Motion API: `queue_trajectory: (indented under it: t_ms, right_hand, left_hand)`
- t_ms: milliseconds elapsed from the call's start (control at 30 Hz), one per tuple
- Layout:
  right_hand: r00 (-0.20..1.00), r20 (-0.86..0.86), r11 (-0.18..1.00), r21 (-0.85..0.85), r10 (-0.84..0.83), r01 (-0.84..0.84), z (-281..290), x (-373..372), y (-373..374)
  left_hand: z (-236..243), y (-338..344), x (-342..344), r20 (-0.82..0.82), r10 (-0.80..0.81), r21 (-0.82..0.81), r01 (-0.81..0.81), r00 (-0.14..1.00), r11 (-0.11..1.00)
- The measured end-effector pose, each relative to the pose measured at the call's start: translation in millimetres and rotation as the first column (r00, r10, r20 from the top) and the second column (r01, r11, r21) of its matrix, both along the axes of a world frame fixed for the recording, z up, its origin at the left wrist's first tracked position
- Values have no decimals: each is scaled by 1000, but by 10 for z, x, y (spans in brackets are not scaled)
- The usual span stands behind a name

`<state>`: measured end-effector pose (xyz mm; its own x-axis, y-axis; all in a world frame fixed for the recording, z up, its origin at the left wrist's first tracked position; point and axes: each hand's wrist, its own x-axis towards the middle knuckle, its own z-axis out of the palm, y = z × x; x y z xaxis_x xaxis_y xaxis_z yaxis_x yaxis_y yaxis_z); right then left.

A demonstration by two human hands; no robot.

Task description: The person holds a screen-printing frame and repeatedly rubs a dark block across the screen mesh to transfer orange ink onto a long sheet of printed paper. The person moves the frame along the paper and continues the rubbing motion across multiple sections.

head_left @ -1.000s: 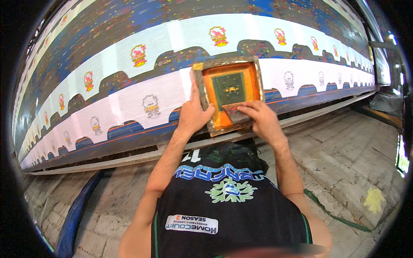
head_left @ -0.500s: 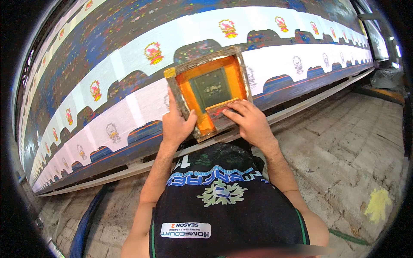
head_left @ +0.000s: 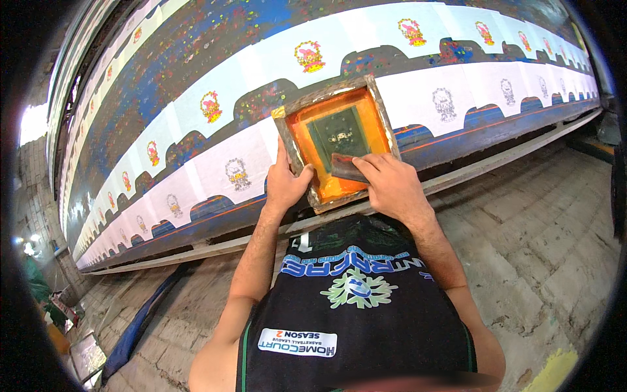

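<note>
A wooden-framed printing screen (head_left: pixel 326 96), with an orange border inside and a dark mesh window, rests tilted on the row of white fabric pieces nearest me. My left hand (head_left: pixel 287 181) grips the screen's left side, thumb on the near part of the rim, with the fingers partly hidden beyond it. Inside the frame, my right hand (head_left: pixel 400 186) is closed on a dark, red-stained squeegee (head_left: pixel 348 167), which lies over the lower part of the mesh. The fabric under the screen is hidden. To its left, a white fabric piece (head_left: pixel 212 166) bears a grey and yellow print.
A long dark, paint-spotted table (head_left: pixel 274 98) stretches across, its pale edge rail (head_left: pixel 509 160) in front of me. Farther back lies a row of white pieces with red and yellow prints (head_left: pixel 308 57). Blue cloth (head_left: pixel 140 326) hangs at lower left over a block-paved floor (head_left: pixel 516 228).
The screen has shifted left along the near row, uncovering the print to its right. My right hand has moved with the squeegee, now turned at another angle. The view has swung left.
</note>
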<state>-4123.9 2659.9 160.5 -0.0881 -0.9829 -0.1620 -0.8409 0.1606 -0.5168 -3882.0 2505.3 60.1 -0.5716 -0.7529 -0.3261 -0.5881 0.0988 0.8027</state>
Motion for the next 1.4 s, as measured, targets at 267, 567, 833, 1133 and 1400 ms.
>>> queue_trajectory:
  t_ms: [267, 567, 833, 1133, 1400]
  right_hand:
    - [989, 36, 990, -34, 142, -141, 46, -23, -66]
    - [990, 19, 987, -84, 138, -136, -195, -354, -797]
    - [975, 24, 974, 56, 220, -221, -207, -293, -975]
    - [952, 6, 951, -54, 306, -305, 58, -45, -227]
    - [992, -86, 995, -40, 88, -92, -223, -509, -1010]
  left_hand:
    - [-41, 21, 14, -41, 36, -19, -36, 999, 999]
    - [252, -4, -82, 147, 15, 79, -27, 989, 997]
    - [321, -54, -92, 182, -59, 72, 47, 981, 996]
    - [242, -55, -65, 174, -68, 81, 55, 982, 995]
    - [285, -92, -67, 191, -127, 108, 108, 973, 988]
